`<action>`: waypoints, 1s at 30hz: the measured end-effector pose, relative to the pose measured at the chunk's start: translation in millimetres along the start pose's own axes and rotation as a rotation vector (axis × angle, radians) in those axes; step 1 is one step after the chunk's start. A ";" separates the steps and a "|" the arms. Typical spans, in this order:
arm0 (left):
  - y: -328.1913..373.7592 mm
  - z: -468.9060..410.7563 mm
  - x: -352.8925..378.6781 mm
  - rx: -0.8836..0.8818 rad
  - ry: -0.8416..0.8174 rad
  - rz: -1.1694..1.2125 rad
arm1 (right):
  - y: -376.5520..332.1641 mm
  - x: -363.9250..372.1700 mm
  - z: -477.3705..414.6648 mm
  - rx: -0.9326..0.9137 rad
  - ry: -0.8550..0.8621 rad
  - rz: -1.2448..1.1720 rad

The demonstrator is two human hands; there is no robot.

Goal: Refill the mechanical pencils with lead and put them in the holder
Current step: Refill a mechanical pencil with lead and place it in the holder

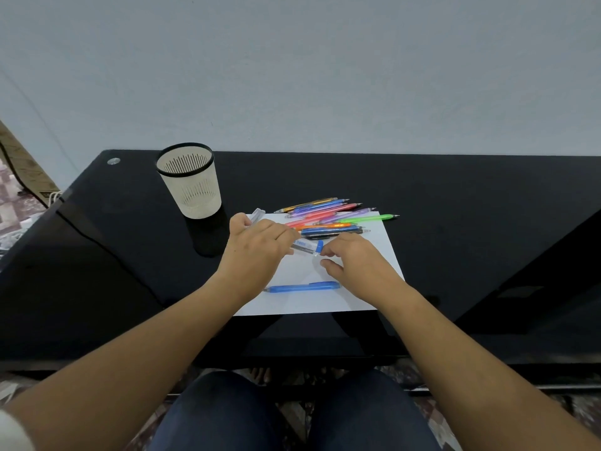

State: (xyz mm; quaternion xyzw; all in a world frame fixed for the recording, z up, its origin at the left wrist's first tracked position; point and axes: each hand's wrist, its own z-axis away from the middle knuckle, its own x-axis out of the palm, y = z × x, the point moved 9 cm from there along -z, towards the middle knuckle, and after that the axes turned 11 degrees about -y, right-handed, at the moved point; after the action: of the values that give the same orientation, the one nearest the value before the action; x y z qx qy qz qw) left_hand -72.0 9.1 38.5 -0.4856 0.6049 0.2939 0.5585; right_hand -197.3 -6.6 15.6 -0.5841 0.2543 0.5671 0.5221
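the left hand grips the lead tube level over the paper, likely so spilled leads land on white. the right hand, fingers loosely curled and holding nothing, reaches for its blue cap. one blue pencil lies nearest, the rest heaped behind. the holder stands empty to the left, counter bare around it.

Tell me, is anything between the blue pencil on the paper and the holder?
Yes. The left hand, holding the lead tube, sits over the straight line from the blue pencil to the holder. Nothing else blocks it; the holder's mouth is open.
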 end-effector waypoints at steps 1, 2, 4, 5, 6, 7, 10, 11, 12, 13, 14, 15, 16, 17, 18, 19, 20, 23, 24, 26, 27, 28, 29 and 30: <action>0.3 0.4 0.6 0.005 0.007 -0.008 | 0.0 0.3 -0.5 0.005 -0.002 -0.006; 1.1 1.2 0.6 0.007 0.010 -0.015 | -0.1 0.5 -0.7 0.010 -0.003 -0.008; 1.6 3.0 1.9 -0.012 0.015 -0.030 | -0.5 0.7 -1.1 0.016 -0.006 -0.012; 1.6 3.7 2.7 -0.030 0.007 -0.037 | -0.8 0.6 -1.1 0.017 -0.005 -0.016; 2.2 4.2 1.4 -0.037 0.004 -0.044 | -1.1 0.5 -1.1 0.018 -0.005 -0.020; 2.7 4.8 0.3 -0.036 0.005 -0.048 | -1.4 0.5 -1.3 0.019 -0.007 -0.022; 4.0 5.9 9.1 -0.008 -0.063 -0.027 | -1.7 0.6 -1.6 0.026 -0.015 -0.030; 2.8 6.4 11.0 -0.011 -0.075 -0.015 | -1.8 0.5 -1.7 0.028 -0.019 -0.031; 1.6 7.1 11.2 -0.019 -0.069 -0.017 | -2.0 0.5 -1.4 0.030 -0.022 -0.029; 0.6 7.9 10.5 -0.028 -0.047 -0.033 | -1.9 0.7 -1.3 0.031 -0.025 -0.028; 0.0 8.4 9.3 -0.038 -0.017 -0.045 | -1.8 0.7 -1.3 0.031 -0.026 -0.029; 0.2 8.8 8.3 -0.046 0.006 -0.048 | -1.6 0.9 -1.1 0.030 -0.025 -0.032; 0.7 9.0 9.2 -0.046 0.011 -0.048 | -1.6 1.0 -1.2 0.029 -0.024 -0.035; 1.3 9.3 10.5 -0.043 0.014 -0.046 | -1.4 1.4 -1.2 0.028 -0.023 -0.036; 1.4 9.5 11.2 -0.042 0.011 -0.042 | -1.3 1.5 -1.0 0.027 -0.022 -0.036; 1.3 9.4 10.6 -0.038 0.023 -0.040 | -1.1 1.8 -1.2 0.027 -0.020 -0.037; 0.8 9.7 9.7 -0.038 0.040 -0.047 | -0.8 2.0 -0.9 0.028 -0.018 -0.038; 0.3 10.1 10.2 -0.035 0.066 -0.043 | -0.4 2.4 -0.6 0.031 -0.016 -0.040; 0.8 10.4 10.3 -0.032 0.071 -0.040 | -0.5 2.4 -0.4 0.031 -0.017 -0.041; 1.9 11.7 6.8 -0.021 0.111 -0.038 | -1.1 2.1 -0.3 0.029 -0.017 -0.041; 2.2 12.3 4.0 -0.013 0.137 -0.032 | -1.3 1.9 -0.4 0.030 -0.017 -0.042; 2.4 12.6 2.5 -0.004 0.152 -0.026 | -1.5 1.5 -0.6 0.031 -0.016 -0.043; 2.6 12.7 3.2 0.004 0.153 -0.023 | -1.7 1.3 -1.2 0.032 -0.013 -0.045; 2.9 12.9 4.0 0.013 0.147 -0.020 | -2.2 1.2 -1.5 0.032 -0.010 -0.045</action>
State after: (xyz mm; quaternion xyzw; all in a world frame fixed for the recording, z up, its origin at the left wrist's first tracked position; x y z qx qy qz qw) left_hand -69.3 20.6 31.5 -0.5083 0.6412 0.2477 0.5188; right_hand -194.5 -6.9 14.9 -0.5784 0.2477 0.5540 0.5451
